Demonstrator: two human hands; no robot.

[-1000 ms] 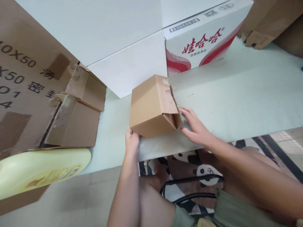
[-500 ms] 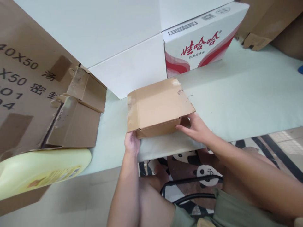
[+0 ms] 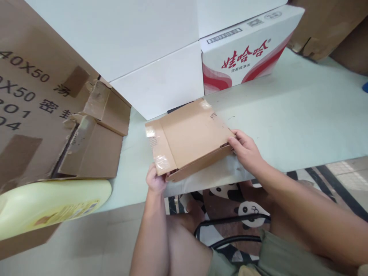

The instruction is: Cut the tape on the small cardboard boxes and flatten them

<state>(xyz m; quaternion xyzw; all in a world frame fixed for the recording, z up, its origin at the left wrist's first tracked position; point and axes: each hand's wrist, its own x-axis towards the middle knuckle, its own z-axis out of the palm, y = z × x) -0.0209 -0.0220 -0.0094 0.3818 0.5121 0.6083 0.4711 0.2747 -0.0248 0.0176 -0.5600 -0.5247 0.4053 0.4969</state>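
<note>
Cardboard box [image 3: 192, 138] was held by both hands above the near part of the pale green table [image 3: 290, 119], with its broad face turned upward. Its near left corner was gripped by the left hand [image 3: 156, 178], of which the fingers were curled nearly closed around the end of the flap [image 3: 160, 143]. How the fingertips were placed below could not be told, since they were covered by the cardboard. The near right corner was pinched by the right hand [image 3: 245, 147]: the thumb was laid at the upper edge, the other fingers were bent around the corner, and the hand was about half closed. Whether the table was touched by the box could not be told clearly.

On the flap, clear tape was seen. Behind the box, a dark thing [image 3: 179, 107] was mostly hidden, close to the white box [image 3: 161, 80]. Farther to the right, a carton with red letters [image 3: 244, 61] was placed. At the left, a yellow bottle [image 3: 54, 203] was seen lying on its side.
</note>
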